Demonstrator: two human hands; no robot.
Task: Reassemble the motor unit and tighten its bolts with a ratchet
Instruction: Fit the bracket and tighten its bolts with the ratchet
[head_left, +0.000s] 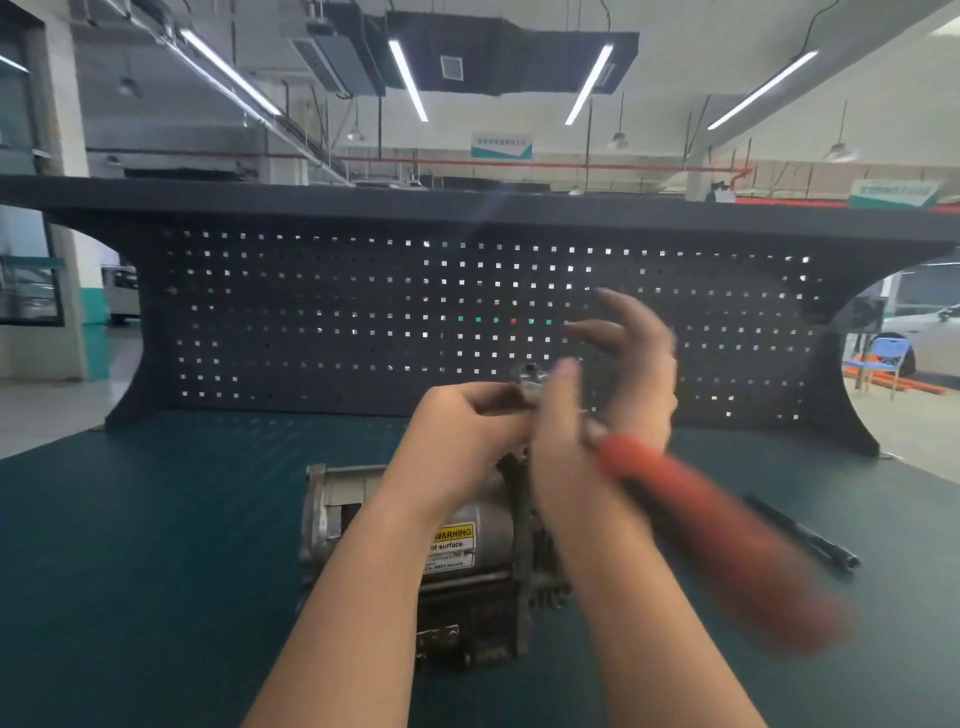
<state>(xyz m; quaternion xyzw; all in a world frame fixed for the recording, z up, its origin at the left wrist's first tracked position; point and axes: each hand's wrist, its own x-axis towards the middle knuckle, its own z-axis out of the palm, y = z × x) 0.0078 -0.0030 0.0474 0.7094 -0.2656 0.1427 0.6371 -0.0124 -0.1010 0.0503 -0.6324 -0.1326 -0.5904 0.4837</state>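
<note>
The left hand (462, 421) pinched the ratchet (691, 499) at its head, right hand (618, 374) fingers splayed, above the heavy, rigid motor unit (467, 551) lying mid-bench, likely best steadied by its casing.

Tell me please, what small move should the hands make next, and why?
Probably steady the ratchet first: its red handle is blurred, the right hand has its fingers spread, and the left hand pinches the ratchet head above the motor unit.
</note>
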